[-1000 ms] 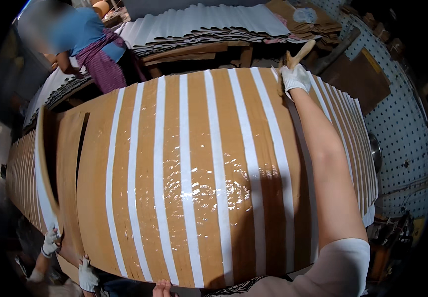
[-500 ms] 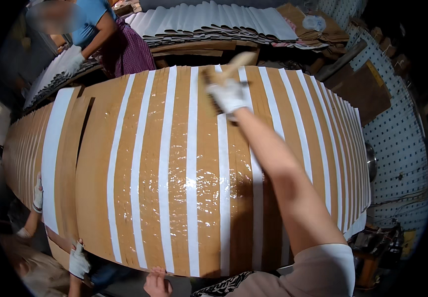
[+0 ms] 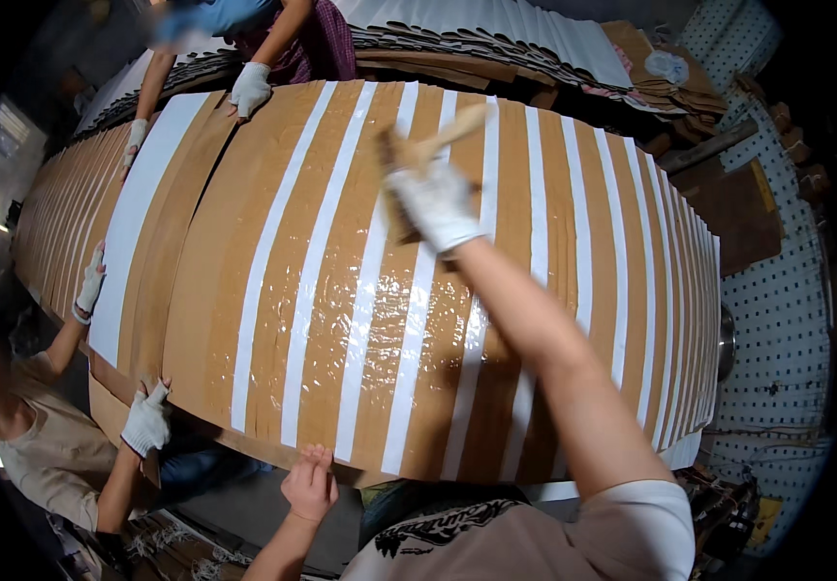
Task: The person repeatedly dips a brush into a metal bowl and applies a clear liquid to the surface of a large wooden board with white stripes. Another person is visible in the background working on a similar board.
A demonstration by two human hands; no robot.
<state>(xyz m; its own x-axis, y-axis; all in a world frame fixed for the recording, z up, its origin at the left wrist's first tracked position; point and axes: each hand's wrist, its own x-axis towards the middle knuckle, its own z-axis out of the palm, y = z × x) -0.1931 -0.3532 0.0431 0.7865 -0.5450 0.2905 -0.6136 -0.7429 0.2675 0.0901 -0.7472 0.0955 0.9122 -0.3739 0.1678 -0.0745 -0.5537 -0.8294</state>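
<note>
The bare left hand (image 3: 309,481) rests at the near edge of the sheets (image 3: 341,290), fingers together and curled lightly over the rim. The sheets lie fanned across the whole work surface, brown strips alternating with white ones, their middle wet and glossy. At the lower left, a co-worker's gloved hand (image 3: 147,419) presses on the same near edge; their other glove (image 3: 90,283) touches the left end.

Further out, the gloved right hand (image 3: 435,203) reaches over the middle of the sheets, fingers wrapped tight around a brush (image 3: 430,150). Its pale wooden handle points up and away; the bristles are blurred, so I cannot tell whether they touch the surface.

At the far edge, a second person's two gloves (image 3: 249,89) press flat on the strips. Behind them lie stacks (image 3: 535,34) of more sheets.
</note>
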